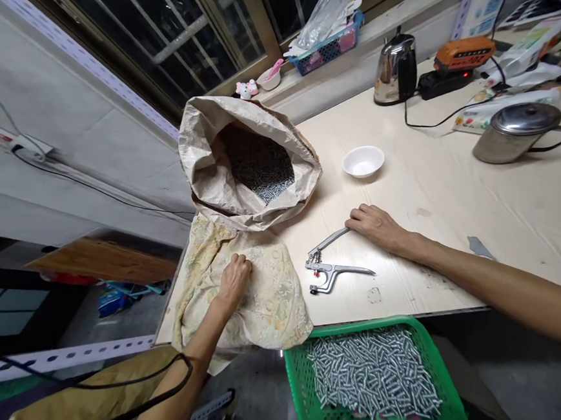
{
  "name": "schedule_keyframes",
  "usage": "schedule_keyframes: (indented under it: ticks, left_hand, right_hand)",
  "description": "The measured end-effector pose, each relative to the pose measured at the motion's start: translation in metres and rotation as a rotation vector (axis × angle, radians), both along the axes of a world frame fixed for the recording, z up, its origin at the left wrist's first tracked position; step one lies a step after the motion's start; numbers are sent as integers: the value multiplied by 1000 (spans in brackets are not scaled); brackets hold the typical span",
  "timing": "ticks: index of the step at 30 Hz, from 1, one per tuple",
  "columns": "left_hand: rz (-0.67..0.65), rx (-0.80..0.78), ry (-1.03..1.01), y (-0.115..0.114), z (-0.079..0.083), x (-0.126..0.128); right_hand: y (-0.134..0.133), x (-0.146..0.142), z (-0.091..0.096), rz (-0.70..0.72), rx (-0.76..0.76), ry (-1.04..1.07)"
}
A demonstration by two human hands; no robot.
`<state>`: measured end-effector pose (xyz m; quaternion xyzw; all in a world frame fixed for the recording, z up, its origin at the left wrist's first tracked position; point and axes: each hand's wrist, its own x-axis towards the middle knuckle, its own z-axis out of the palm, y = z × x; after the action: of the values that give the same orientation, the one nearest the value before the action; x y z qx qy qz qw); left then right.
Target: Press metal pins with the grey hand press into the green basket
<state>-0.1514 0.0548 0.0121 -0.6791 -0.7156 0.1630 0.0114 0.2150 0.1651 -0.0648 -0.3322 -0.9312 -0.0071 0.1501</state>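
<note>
My left hand [234, 279] rests with curled fingers on a pale flowered cloth [263, 302] spread over the table's near left corner. My right hand [377, 225] lies knuckles up on the table, its fingers closed over the end of one handle of metal hand pliers [324, 268]. The pliers lie flat between my two hands. Behind the cloth stands an open brown paper sack [208, 157] filled with small metal screws [265, 169]. A green plastic basket [299, 390] below the table edge holds several silver screws [374, 374].
A small white bowl [363, 161] sits beyond my right hand. Farther right are a steel kettle [395, 68], a lidded metal pot [519, 130], an orange device [465, 52] with cables, and packets. A blue basket [330, 47] sits on the windowsill.
</note>
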Motion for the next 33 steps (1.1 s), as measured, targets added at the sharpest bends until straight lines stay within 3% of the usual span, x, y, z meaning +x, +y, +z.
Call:
schedule_keyframes:
  ticks: [4, 6, 8, 10, 13, 17, 26, 33]
  left_hand:
    - [0, 153, -114, -4, 6, 17]
    - [53, 266, -344, -11, 6, 41]
    - [133, 275, -628, -20, 4, 71]
    - [199, 224, -843, -29, -1, 101]
    - [261, 182, -962, -37, -9, 128]
    - [291, 168, -946, -38, -16, 132]
    - [359, 119, -1003, -38, -21, 136]
    - [399, 29, -1010, -34, -21, 135]
  right_hand:
    - [0, -2, 4, -31, -27, -43]
    - [-4, -4, 10, -88, -37, -47]
    - [-14, -7, 19, -110, -58, -8]
    - [-27, -10, 27, -10, -122, 41]
    - [-49, -13, 34, 213, -270, 37]
    - [-64, -16, 32, 237, -357, -47]
    - [-63, -12, 16, 297, -216, 2]
    - [-64, -9, 16, 316, -212, 42]
